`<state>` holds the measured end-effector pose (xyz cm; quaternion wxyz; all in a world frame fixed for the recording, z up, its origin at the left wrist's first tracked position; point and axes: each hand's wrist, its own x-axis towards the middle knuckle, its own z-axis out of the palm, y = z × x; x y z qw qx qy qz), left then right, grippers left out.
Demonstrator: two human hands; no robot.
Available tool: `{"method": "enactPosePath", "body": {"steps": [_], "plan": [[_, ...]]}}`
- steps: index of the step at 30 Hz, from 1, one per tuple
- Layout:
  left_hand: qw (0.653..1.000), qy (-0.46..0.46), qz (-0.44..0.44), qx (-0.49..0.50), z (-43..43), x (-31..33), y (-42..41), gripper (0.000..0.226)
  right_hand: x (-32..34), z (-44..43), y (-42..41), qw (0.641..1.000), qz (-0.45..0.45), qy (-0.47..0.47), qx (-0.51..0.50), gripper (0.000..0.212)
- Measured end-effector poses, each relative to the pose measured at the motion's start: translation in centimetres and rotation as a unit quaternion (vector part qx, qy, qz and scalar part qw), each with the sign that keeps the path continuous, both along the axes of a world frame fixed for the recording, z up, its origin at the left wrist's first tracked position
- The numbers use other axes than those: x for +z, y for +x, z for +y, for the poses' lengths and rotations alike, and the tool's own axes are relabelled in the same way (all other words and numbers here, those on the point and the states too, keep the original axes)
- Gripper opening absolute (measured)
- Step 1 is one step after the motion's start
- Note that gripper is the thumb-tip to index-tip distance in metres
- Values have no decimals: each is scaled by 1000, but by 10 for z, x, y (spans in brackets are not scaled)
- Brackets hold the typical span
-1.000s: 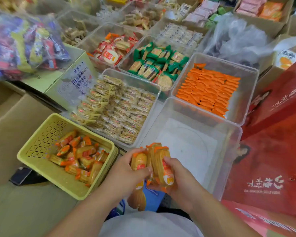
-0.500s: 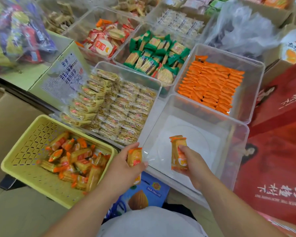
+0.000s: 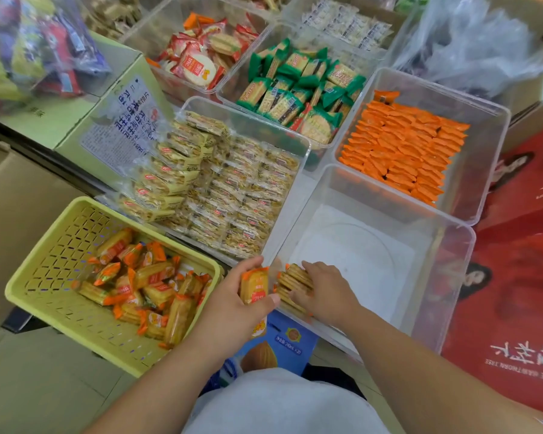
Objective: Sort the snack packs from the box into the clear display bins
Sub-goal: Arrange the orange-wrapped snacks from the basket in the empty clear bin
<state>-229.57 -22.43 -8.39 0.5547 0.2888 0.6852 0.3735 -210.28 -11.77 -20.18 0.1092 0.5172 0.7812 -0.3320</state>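
Starting a tidy row, seemingly, the right hand [image 3: 326, 294] keeps a closed grip on cracker packs [image 3: 292, 281] against the clear bin [image 3: 452, 277] wall; just beside, the left hand [image 3: 232, 303] pinches another pack [image 3: 254, 288].

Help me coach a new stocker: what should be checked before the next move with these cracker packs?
1. Grip of left hand on single pack: ok, held just outside the bin's near-left corner.
2. Placement: ok, right hand holds stack of packs inside clear bin, at that corner.
3. Stack upright and squared: cannot tell, the hand covers it.
4. Room in the bin: ok, floor otherwise bare.
5. Supply in yellow basket: ok, many loose packs inside.
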Motion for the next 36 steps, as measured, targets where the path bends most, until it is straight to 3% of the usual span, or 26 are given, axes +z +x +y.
{"method": "enactPosePath", "body": {"steps": [6,13,20,23,27,30,33,36], "plan": [[1000,-8,-9,16,-4,-1,-2,60,0,0,11,999,-6,-46,-27,85],[1000,-14,-16,22,-5,1,0,59,-5,-2,-4,998,27,-52,11,73],[998,-16,-28,54,-5,6,3,53,-1,3,8,993,-65,-42,84,84],[993,-3,-76,90,-4,9,3,48,5,6,11,997,-31,-60,30,86],[974,11,-192,119,0,14,3,45,13,5,18,998,-65,-2,-8,80],[954,12,-261,150,3,13,1,51,15,3,25,998,-23,-9,-59,72],[958,8,-247,144,4,9,-1,47,14,2,30,991,48,-70,-102,64],[970,0,-204,132,5,6,0,42,8,5,32,989,48,-91,-107,60]]}}
